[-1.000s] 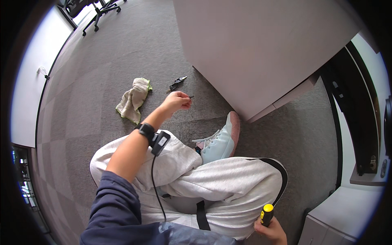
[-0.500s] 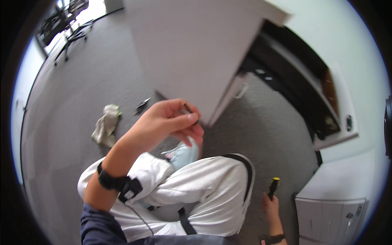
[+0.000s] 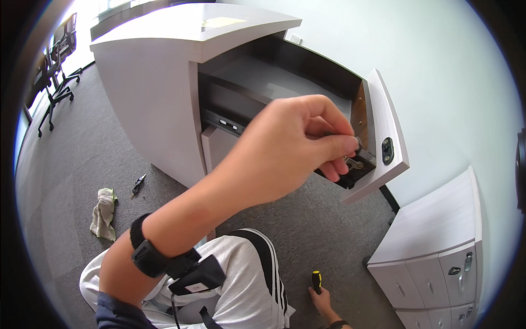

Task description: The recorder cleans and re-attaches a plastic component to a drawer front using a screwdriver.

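Observation:
My left hand (image 3: 296,145) reaches over the side of a pulled-out drawer (image 3: 241,101), thumb and fingers pinched at its front corner. Between the fingertips shows a small dark piece (image 3: 358,145), mostly hidden, so its kind is unclear. Just under the fingers is a metal fitting (image 3: 355,164) on the drawer's corner. A black oval fitting (image 3: 388,151) sits on the edge of the pale drawer front (image 3: 383,104). Low on the right, above the carpet, my right hand (image 3: 321,301) is closed around a screwdriver (image 3: 316,281) with a black and yellow handle.
The drawer belongs to a pale cabinet (image 3: 148,93) ahead. Another pale cabinet (image 3: 427,247) with locks stands at the right by the wall. A work glove (image 3: 103,214) and a small dark tool (image 3: 138,185) lie on the carpet at left. Office chairs (image 3: 55,82) stand far left.
My view has swung up and right toward the open drawer. The left hand, still pinching the small dark piece, has moved to the drawer's front corner. The right hand keeps the screwdriver.

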Available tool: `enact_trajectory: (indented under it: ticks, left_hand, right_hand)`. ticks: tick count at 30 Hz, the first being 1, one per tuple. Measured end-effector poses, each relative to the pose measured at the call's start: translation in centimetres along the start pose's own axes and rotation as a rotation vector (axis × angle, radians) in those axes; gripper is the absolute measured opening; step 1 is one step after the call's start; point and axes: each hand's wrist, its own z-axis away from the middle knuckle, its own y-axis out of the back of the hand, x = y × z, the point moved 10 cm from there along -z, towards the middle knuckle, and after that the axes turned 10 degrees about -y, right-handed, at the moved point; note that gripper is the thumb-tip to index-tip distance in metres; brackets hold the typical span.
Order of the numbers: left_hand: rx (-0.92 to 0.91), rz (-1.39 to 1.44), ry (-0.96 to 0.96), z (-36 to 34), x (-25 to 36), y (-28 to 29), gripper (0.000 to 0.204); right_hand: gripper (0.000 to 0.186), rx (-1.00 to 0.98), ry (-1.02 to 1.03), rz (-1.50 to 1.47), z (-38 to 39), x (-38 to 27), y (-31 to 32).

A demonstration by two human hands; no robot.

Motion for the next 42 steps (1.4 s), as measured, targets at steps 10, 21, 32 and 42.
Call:
enact_trajectory:
  ticks: [10,21,32,42]
  left_hand:
    - [-0.063,-0.61,-0.202,-4.0,1.6,-1.5,0.016]
    - [-0.141,-0.793,-0.6,-3.8,1.6,-5.0,0.011]
    - [-0.144,-0.717,-0.615,-3.7,1.1,-5.2,0.009]
    - [-0.178,-0.875,-0.669,-3.7,1.0,-6.0,0.007]
  right_hand:
    - [0.025,-0.119,-0.013,-0.06,0.1,-0.2,-0.4]
    - [0.025,-0.096,0.013,-0.028,0.7,-0.6,-0.2]
    - [0.027,-0.13,-0.01,-0.036,0.8,-1.0,-0.2]
    - [0.027,-0.13,0.036,-0.022,0.6,-0.7,-0.3]
